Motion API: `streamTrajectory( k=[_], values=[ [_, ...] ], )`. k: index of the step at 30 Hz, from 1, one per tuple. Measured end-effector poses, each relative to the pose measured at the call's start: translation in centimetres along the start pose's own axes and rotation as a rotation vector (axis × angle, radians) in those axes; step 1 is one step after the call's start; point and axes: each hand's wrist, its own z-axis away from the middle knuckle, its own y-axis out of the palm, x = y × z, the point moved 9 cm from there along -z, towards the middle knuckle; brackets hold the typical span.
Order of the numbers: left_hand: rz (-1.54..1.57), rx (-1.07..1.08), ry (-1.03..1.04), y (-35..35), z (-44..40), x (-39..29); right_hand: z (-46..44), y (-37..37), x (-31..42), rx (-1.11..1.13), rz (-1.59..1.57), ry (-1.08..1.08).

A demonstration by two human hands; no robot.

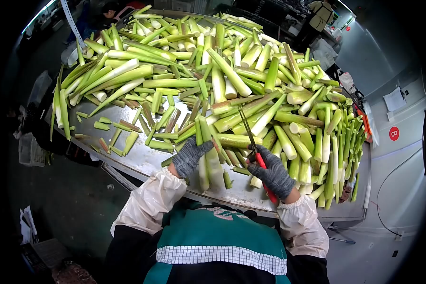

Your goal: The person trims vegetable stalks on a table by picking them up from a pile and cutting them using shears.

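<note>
My left hand [190, 156], in a grey knit glove, is closed around a pale green stalk [203, 171] near the front edge of the metal table. Its leafy layers point up and down past my fingers. My right hand [275, 176], gloved the same way, grips a red-handled tool [261, 161] with thin dark metal prongs pointing up and left over the pile. The tool's exact kind is hard to tell. A large heap of green and white stalks [227, 71] lies beyond both hands. Short cut pieces [130, 141] are scattered to the left of my left hand.
The metal table's rim [142, 173] runs in front of my body. Upright stalks [345, 151] crowd the right end. A person [319, 18] stands at the back right, and another [110, 10] is at the back left. Plastic crates [31, 149] are on the left.
</note>
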Motion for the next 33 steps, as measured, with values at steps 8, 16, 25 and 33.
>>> streamTrajectory(
  k=[8,16,25,33],
  values=[
    [0.073,0.062,-0.076,1.8,-1.0,-2.1,-3.3,-0.2,1.7,-0.072,0.046,-0.104],
    [-0.721,0.231,0.041,6.9,-0.9,-2.4,-4.7,-0.5,5.2,-0.101,0.199,-0.345],
    [-0.211,0.211,0.101,10.4,-1.7,-6.2,0.3,-12.1,3.4,-0.426,-0.081,-0.359],
    [-0.002,0.014,0.031,6.0,-1.6,-5.8,7.1,-43.6,1.8,-1.134,0.193,-0.593]
  ],
)
